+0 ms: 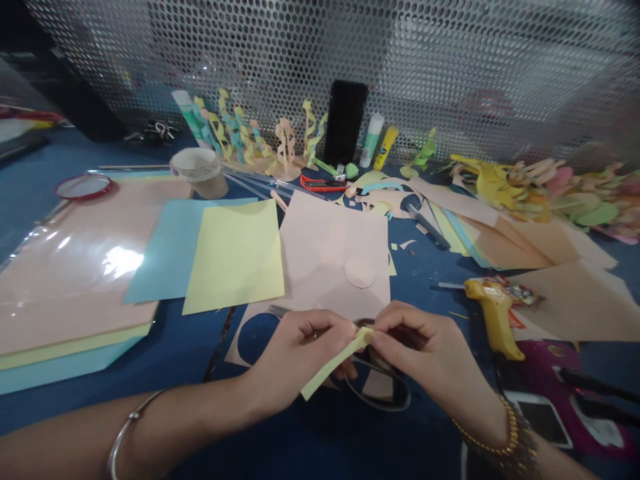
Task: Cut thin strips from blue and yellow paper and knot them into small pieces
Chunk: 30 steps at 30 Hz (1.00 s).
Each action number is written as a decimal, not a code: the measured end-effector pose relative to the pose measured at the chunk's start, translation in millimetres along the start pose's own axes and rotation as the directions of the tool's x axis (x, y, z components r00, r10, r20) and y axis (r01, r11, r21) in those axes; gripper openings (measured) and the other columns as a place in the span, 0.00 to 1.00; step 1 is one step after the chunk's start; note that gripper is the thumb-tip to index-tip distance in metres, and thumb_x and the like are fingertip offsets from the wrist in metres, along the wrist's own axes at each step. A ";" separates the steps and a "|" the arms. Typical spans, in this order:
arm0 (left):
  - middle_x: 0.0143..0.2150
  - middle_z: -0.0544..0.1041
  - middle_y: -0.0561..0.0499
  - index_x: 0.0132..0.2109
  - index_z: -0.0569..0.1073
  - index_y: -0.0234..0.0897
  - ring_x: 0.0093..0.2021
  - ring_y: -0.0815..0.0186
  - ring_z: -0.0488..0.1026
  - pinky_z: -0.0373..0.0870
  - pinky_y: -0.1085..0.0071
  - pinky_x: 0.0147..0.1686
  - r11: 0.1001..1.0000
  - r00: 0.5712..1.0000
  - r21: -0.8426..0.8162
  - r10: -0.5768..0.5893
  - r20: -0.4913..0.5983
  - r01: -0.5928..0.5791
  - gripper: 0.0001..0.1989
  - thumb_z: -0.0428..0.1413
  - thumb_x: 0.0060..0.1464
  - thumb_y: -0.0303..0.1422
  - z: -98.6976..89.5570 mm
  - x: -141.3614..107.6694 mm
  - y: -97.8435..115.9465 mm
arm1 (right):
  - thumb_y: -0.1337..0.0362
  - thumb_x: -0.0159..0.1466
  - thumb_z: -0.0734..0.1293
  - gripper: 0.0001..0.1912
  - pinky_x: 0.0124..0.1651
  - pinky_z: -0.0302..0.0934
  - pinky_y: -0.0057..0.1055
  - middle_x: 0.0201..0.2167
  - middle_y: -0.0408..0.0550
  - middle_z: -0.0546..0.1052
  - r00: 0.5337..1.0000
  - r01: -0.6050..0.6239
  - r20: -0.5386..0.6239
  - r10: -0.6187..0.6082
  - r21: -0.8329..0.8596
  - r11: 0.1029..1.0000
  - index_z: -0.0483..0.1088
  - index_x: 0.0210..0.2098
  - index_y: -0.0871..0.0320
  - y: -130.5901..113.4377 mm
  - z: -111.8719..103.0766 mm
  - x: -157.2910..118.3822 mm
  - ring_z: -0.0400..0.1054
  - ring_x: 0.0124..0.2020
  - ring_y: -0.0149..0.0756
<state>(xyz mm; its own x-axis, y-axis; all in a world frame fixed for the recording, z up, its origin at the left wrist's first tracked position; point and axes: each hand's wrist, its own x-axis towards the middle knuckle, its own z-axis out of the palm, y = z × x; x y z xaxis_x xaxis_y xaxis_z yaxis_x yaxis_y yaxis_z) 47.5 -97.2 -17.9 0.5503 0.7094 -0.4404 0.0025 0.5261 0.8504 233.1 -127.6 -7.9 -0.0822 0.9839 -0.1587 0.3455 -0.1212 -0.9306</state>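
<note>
While both hands [300, 357] [425, 347] pinch it, the yellow paper strip [333, 367] slants down-left

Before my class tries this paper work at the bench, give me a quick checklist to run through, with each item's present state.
1. Pale yellow paper strip held by left hand and right hand: ok, both pinch it.
2. Fingers through the loops of the black-handled scissors: cannot tell, hands hide them.
3. Yellow hot glue gun away from paper: not ok, it lies against a tan paper sheet.
4. Red box cutter blade retracted: cannot tell, too small.
5. Blue work mat free of offcuts: not ok, paper scraps lie on it.
</note>
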 end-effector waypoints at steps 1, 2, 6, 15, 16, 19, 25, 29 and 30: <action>0.22 0.77 0.53 0.35 0.78 0.36 0.24 0.71 0.75 0.73 0.78 0.25 1.000 1.000 0.006 0.009 0.006 -0.009 0.14 0.59 0.52 0.43 0.3 0.0 0.5 | 0.60 0.59 0.68 0.08 0.27 0.58 0.28 0.25 0.44 0.71 1.000 -0.004 -0.006 0.004 0.004 1.000 0.72 0.26 0.57 -0.1 0.0 0.1 0.63 0.25 0.31; 0.22 0.77 0.53 0.36 0.78 0.36 0.24 0.71 0.75 0.72 0.79 0.25 1.000 1.000 0.018 0.016 0.006 -0.016 0.13 0.60 0.51 0.42 0.6 0.2 0.5 | 0.60 0.59 0.68 0.08 0.27 0.57 0.28 0.25 0.44 0.71 1.000 -0.009 -0.008 0.009 0.008 1.000 0.72 0.26 0.57 -0.4 0.1 0.3 0.63 0.25 0.30; 0.22 0.77 0.54 0.33 0.77 0.36 0.23 0.73 0.74 0.70 0.81 0.23 0.997 1.000 0.077 -0.010 -0.014 0.011 0.10 0.61 0.51 0.39 1.4 1.3 -1.4 | 0.59 0.58 0.68 0.09 0.26 0.57 0.26 0.24 0.42 0.70 0.999 -0.048 -0.009 0.049 0.046 0.998 0.71 0.25 0.57 -3.7 -0.2 1.9 0.62 0.24 0.29; 0.21 0.75 0.56 0.32 0.76 0.36 0.22 0.74 0.73 0.70 0.81 0.23 0.999 1.000 0.049 0.007 -0.001 -0.007 0.08 0.61 0.51 0.37 1.2 2.0 0.0 | 0.56 0.59 0.68 0.11 0.22 0.56 0.23 0.20 0.40 0.68 0.988 -0.152 0.061 0.145 0.143 0.978 0.72 0.29 0.58 0.3 -1.2 4.2 0.59 0.21 0.26; 0.21 0.75 0.56 0.32 0.76 0.36 0.22 0.74 0.73 0.70 0.80 0.23 0.999 1.000 0.043 0.024 0.001 -0.024 0.08 0.61 0.51 0.36 1.2 2.1 0.3 | 0.55 0.59 0.68 0.12 0.22 0.55 0.23 0.19 0.39 0.67 0.984 -0.173 0.069 0.163 0.176 0.969 0.72 0.29 0.58 2.4 -0.9 4.2 0.58 0.20 0.26; 0.22 0.76 0.55 0.31 0.75 0.35 0.22 0.73 0.74 0.71 0.79 0.24 0.997 0.998 0.026 0.069 0.010 -0.070 0.09 0.59 0.53 0.36 0.7 3.1 1.0 | 0.54 0.59 0.68 0.13 0.20 0.55 0.23 0.18 0.38 0.66 0.978 -0.209 0.079 0.195 0.251 0.945 0.72 0.30 0.58 7.1 -0.3 3.8 0.57 0.19 0.25; 0.25 0.77 0.55 0.31 0.75 0.35 0.23 0.73 0.75 0.71 0.80 0.24 0.997 0.997 0.000 0.076 0.014 -0.076 0.08 0.59 0.53 0.36 0.9 5.1 1.2 | 0.56 0.59 0.68 0.11 0.21 0.56 0.23 0.21 0.40 0.68 0.984 -0.168 0.093 0.151 0.227 0.959 0.72 0.31 0.58 5.2 0.1 2.4 0.58 0.19 0.25; 0.22 0.76 0.55 0.30 0.75 0.34 0.22 0.74 0.74 0.71 0.80 0.24 0.997 0.996 -0.011 0.083 0.022 -0.082 0.09 0.58 0.55 0.35 0.8 4.3 1.6 | 0.60 0.57 0.70 0.12 0.25 0.61 0.24 0.26 0.41 0.71 0.995 -0.088 0.051 0.080 0.161 0.983 0.71 0.40 0.54 2.1 1.1 0.3 0.64 0.25 0.27; 0.22 0.76 0.55 0.30 0.75 0.34 0.22 0.74 0.74 0.71 0.80 0.24 0.997 0.996 -0.014 0.080 0.027 -0.080 0.09 0.58 0.55 0.35 0.7 4.0 1.8 | 0.61 0.56 0.71 0.13 0.26 0.62 0.24 0.27 0.41 0.71 0.997 -0.064 0.040 0.059 0.131 0.989 0.71 0.42 0.53 1.7 1.4 -0.3 0.65 0.25 0.28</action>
<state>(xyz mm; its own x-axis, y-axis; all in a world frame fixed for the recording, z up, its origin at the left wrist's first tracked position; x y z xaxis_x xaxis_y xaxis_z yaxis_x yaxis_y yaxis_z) 50.3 -93.7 -18.0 0.5710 0.7363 -0.3631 -0.0534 0.4746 0.8786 232.4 -128.3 -9.9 -0.0984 0.9690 -0.2267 0.2247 -0.2003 -0.9536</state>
